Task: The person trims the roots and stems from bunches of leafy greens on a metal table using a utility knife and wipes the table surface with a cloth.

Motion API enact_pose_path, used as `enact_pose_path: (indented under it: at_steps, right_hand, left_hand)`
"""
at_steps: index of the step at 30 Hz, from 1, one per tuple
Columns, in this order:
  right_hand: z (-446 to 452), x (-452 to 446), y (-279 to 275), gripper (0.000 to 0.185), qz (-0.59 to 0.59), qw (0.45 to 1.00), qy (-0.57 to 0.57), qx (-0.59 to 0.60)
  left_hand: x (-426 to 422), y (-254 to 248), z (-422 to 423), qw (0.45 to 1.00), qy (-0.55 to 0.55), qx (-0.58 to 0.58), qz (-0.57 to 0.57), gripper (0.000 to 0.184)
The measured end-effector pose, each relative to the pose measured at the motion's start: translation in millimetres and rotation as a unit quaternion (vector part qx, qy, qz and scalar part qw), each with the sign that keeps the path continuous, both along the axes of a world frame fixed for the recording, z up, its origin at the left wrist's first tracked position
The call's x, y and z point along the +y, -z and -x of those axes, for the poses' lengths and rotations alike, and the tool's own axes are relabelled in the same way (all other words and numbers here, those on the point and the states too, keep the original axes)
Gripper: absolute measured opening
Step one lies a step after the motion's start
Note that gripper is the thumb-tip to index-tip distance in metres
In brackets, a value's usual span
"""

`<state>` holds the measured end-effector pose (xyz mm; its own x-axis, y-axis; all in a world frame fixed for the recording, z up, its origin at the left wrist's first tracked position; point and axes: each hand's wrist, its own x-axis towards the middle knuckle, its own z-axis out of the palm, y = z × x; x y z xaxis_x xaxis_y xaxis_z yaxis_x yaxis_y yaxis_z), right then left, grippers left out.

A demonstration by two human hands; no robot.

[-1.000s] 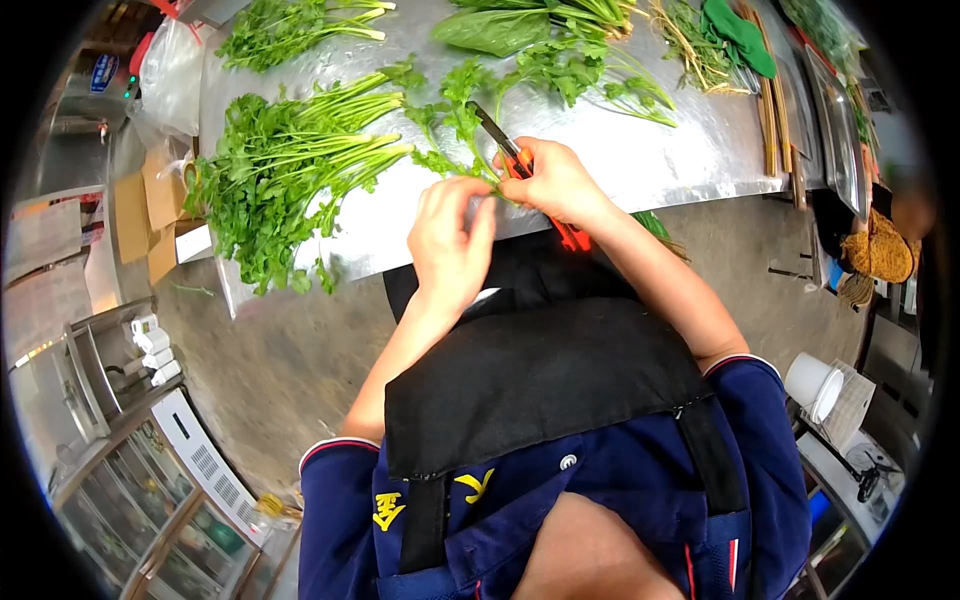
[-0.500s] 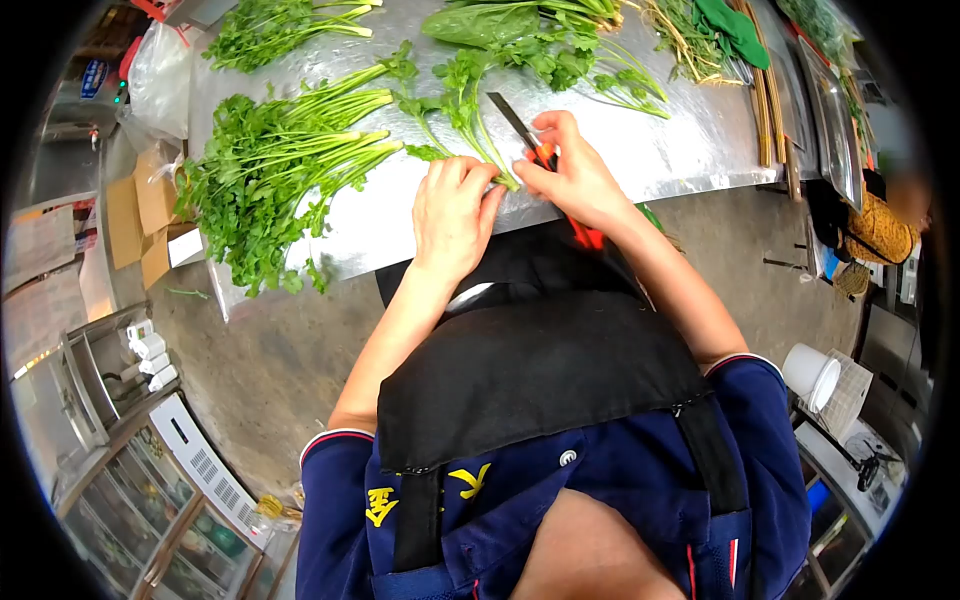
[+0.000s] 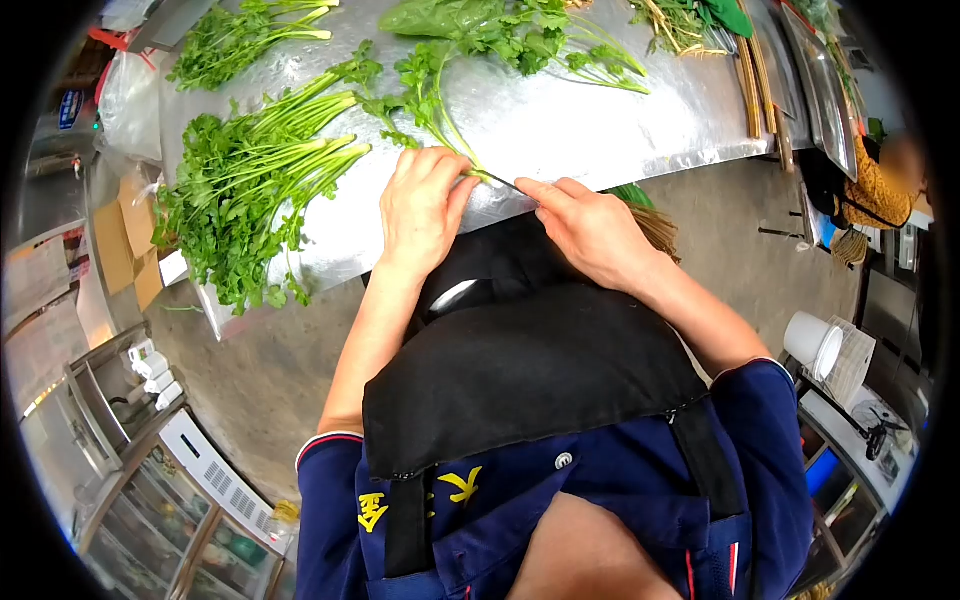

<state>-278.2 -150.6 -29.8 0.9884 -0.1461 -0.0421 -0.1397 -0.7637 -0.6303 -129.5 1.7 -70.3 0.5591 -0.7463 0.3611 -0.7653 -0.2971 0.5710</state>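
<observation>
My left hand [image 3: 424, 208] is closed over the lower stem of a leafy celery-like stalk [image 3: 427, 98], which lies on the metal table with its leaves pointing away from me. The stem's cut base sticks out past my fingertips. My right hand [image 3: 597, 232] is wrapped round a knife, whose narrow dark blade [image 3: 499, 181] points left and reaches the stem base. Its handle is hidden in my palm. Left of my hands lies a large bunch of the same greens [image 3: 235, 190], stems toward the right.
The metal table [image 3: 585, 130] ends just in front of my black apron. Another bunch of greens [image 3: 245, 42] and broad-leaved greens [image 3: 440, 18] lie farther back. Wooden sticks [image 3: 755, 85] rest at the right. A cardboard box [image 3: 125, 235] stands beyond the left edge; another person [image 3: 880, 190] is at far right.
My right hand has turned and lowered the knife, bringing the blade from pointing up and away down to the stem base. The view has shifted slightly; my left hand still holds the stalk.
</observation>
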Motion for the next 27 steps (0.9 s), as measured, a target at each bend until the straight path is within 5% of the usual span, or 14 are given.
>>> enact_pose_path:
  at_steps: [27]
  right_hand:
    - [-19.2, 5.7, -10.6, 0.034, 0.109, 0.986, -0.053, 0.115]
  left_hand:
    - [0.2, 4.2, -1.1, 1.000, -0.007, 0.015, 0.013, 0.017]
